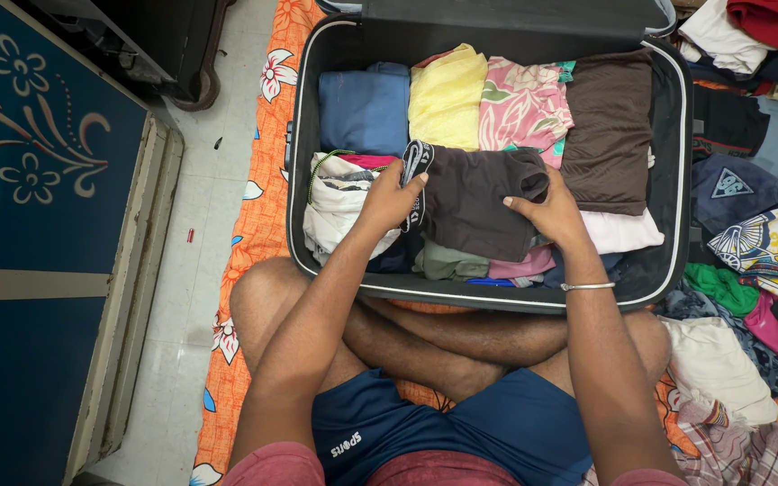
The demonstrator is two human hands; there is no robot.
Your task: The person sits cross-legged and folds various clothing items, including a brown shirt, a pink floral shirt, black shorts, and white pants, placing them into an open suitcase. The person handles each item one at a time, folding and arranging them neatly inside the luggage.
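Dark folded garment, a charcoal piece with a striped waistband at its left end, lies at the centre of the frame on top of the packed clothes, its long axis running left to right across the picture. The left hand pinches the waistband end between thumb and fingers; the right hand presses on the right end with the thumb over the cloth and the fingers curled under its edge. So both hands are closed on the garment, one at each end, and the cloth spans the gap between them; neither hand is nearer than the other. A thin metal bracelet circles the right wrist.

Beneath the garment, the open black suitcase fills the upper middle of the frame. Along its far side sits a row of folded pieces: a blue one at the left, then a yellow one, a pink floral one and a brown one at the right. At the near left lies a white printed garment, touching the left hand; a white folded piece sits just right of the right hand, with greenish and pink layers showing below.

The suitcase rests on an orange floral mat. A loose heap of clothes spreads down the right edge of the frame. A dark blue cabinet with painted flowers stands at the left.
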